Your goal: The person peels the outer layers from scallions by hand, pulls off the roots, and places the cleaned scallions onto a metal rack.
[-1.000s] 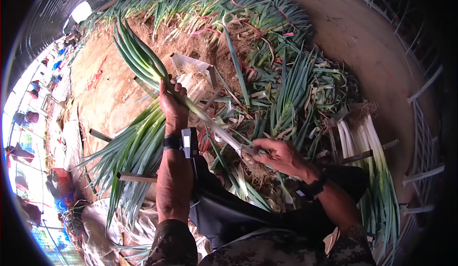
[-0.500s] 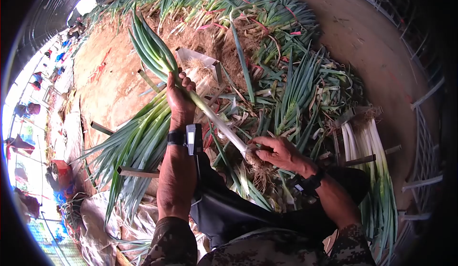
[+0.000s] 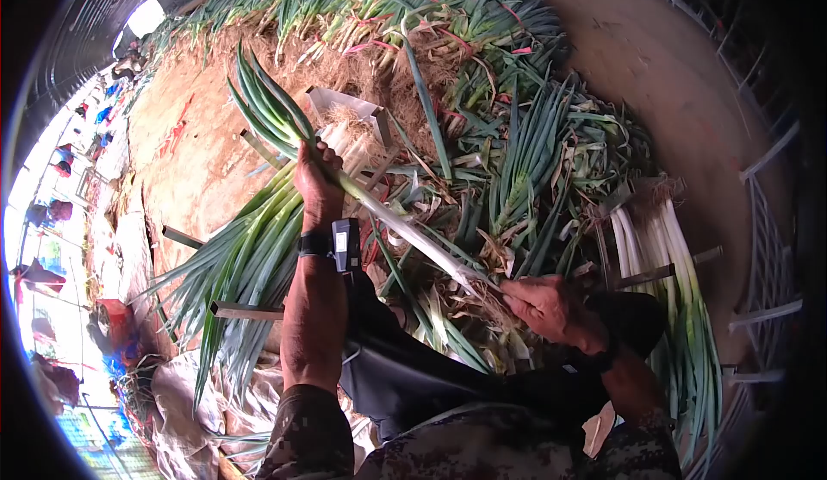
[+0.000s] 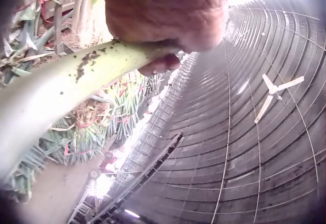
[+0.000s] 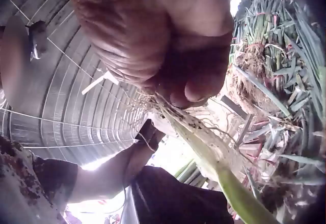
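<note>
My left hand (image 3: 319, 183) grips a long green onion (image 3: 401, 226) where its white stalk turns green, the leaves fanning up and away to the left. In the left wrist view the pale stalk (image 4: 76, 76), flecked with dark dirt, runs out from under the curled fingers. At the root end, my right hand (image 3: 551, 308) has its fingers curled and pinches a strip of outer leaf (image 5: 201, 145) beside the roots. Its fingertips in the right wrist view meet right at the hairy roots (image 5: 147, 101), partly covering them.
Green onions with leaves hanging down lie on a metal rack (image 3: 245, 314) at the left; more lie on another rack (image 3: 646, 282) at the right. A heap of trimmed leaves (image 3: 525, 170) lies ahead. Tied bundles (image 3: 362, 15) line the back over the dirt floor (image 3: 672, 75).
My right hand has moved slightly right and down and its fingers have curled in, now pinching a leaf strip at the root end. The left hand keeps its grip on the green onion.
</note>
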Action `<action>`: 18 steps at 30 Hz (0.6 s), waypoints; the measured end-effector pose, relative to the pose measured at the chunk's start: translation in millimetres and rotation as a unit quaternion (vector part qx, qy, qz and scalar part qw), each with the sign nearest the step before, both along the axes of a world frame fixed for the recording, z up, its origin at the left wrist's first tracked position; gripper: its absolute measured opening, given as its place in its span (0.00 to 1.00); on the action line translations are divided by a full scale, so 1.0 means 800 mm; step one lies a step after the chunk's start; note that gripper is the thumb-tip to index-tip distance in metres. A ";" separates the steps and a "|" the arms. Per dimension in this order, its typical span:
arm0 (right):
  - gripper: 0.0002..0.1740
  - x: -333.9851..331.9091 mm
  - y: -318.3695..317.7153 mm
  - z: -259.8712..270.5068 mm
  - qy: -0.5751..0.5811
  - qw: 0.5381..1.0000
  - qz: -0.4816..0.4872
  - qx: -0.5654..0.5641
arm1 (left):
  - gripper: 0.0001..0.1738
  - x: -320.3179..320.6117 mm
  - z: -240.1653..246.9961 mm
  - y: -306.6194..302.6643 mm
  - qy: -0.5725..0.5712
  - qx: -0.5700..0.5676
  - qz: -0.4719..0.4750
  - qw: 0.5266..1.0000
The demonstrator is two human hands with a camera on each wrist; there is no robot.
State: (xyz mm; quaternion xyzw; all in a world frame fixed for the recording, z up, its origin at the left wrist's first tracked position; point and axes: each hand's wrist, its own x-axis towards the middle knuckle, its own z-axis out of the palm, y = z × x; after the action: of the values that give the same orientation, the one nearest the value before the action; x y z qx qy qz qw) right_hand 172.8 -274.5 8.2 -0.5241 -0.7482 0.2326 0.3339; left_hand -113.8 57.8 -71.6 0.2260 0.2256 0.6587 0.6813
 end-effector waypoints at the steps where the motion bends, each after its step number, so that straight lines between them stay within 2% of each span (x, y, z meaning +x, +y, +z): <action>1: 0.10 0.002 -0.005 -0.001 0.005 1.000 -0.004 -0.003 | 0.15 0.006 0.002 -0.002 0.003 -0.002 -0.006 1.000; 5: 0.12 0.032 -0.063 -0.002 -0.017 0.997 -0.034 -0.061 | 0.17 0.007 -0.025 0.011 0.082 -0.028 0.070 0.994; 6: 0.12 0.051 -0.093 -0.013 -0.026 0.997 -0.044 -0.066 | 0.18 -0.024 -0.028 0.026 0.120 0.016 0.088 0.989; 7: 0.13 0.071 -0.109 -0.019 -0.038 0.995 -0.053 -0.071 | 0.17 -0.047 -0.014 0.027 0.070 -0.034 0.095 0.992; 9: 0.14 0.084 -0.114 -0.035 -0.059 0.983 -0.106 -0.140 | 0.16 -0.043 0.004 0.010 0.101 -0.007 0.172 0.980; 10: 0.14 0.085 -0.105 -0.039 -0.067 0.975 -0.132 -0.163 | 0.15 -0.033 0.011 0.008 0.093 0.010 0.155 0.983; 11: 0.15 0.085 -0.089 -0.037 -0.092 0.979 -0.102 -0.150 | 0.15 -0.022 0.015 0.003 0.082 0.030 0.144 0.986; 13: 0.17 0.074 -0.052 -0.028 -0.145 0.981 -0.039 -0.122 | 0.14 -0.012 0.023 -0.002 -0.019 0.087 0.027 0.996; 17: 0.19 0.046 0.014 -0.017 -0.002 0.992 -0.115 -0.057 | 0.14 0.028 0.052 -0.024 0.016 0.049 -0.048 0.998; 18: 0.20 0.032 0.034 -0.008 0.017 0.994 -0.110 -0.015 | 0.16 0.036 0.065 -0.037 0.012 0.049 -0.079 0.996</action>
State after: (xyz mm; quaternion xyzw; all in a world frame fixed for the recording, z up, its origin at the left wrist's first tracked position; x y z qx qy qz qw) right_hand 198.8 -247.6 1.9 -0.6039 -0.6769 0.2145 0.3620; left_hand -84.7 28.5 -19.9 0.2843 0.1827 0.6100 0.7167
